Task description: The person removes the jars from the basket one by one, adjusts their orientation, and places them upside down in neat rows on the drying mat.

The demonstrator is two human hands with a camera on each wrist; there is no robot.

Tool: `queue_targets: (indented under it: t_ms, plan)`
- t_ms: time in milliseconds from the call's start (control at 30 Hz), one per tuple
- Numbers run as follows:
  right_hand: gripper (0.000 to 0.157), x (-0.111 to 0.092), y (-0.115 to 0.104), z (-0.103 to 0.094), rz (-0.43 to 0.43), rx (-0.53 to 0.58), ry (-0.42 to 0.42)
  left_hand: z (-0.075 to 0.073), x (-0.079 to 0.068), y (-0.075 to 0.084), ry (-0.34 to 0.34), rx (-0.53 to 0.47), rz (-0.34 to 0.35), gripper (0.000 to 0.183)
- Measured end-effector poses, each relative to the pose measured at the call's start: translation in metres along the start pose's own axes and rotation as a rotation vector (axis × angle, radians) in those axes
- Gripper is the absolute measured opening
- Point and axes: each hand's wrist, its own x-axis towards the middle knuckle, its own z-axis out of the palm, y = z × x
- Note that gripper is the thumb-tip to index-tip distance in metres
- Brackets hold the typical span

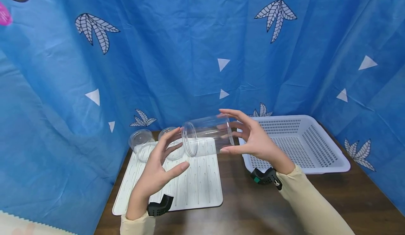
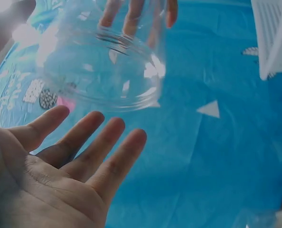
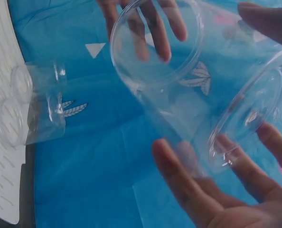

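A clear, empty jar [image 1: 207, 136] is held in the air on its side, its ridged mouth facing left. My right hand [image 1: 257, 142] grips it around the base end, with the thumb below and the fingers over the far side. Beside the mouth, my left hand [image 1: 155, 171] has its fingers spread; in the left wrist view its fingertips [image 2: 140, 137] lie just off the rim, and whether any part touches the jar I cannot tell. Two more clear jars [image 3: 43, 80] [image 3: 41, 118] stand at the back left of the white ridged mat [image 1: 202, 189], partly behind my left hand.
A white perforated plastic basket [image 1: 340, 164] sits on the right of the dark wooden table [image 1: 234, 193]. Blue patterned curtain [image 1: 177, 52] hangs close behind the table and along both sides.
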Motion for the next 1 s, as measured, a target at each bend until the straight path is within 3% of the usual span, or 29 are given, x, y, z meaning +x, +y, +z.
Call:
queue_targets:
  t_ms: [200, 400, 633, 867, 1000]
  plan:
    - [0.095, 0.012, 0.012, 0.005, 0.085, -0.175, 0.030, -0.004, -0.025, -0.010, 0.067, 0.187, -0.037, 0.080]
    - [0.100, 0.025, 0.024, 0.011, 0.107, -0.359, 0.053, -0.004, -0.048, -0.019, 0.118, 0.389, -0.151, 0.083]
    - [0.104, 0.045, 0.036, 0.021, 0.110, -0.556, 0.042, -0.007, -0.063, -0.027, 0.139, 0.481, -0.216, 0.082]
    - [0.107, 0.067, 0.051, 0.033, 0.095, -0.663, 0.006, -0.015, -0.086, -0.041, 0.139, 0.613, -0.303, 0.078]
    - [0.107, 0.074, 0.060, 0.038, 0.140, -0.699, -0.032, -0.019, -0.101, -0.043, 0.108, 0.669, -0.378, 0.076]
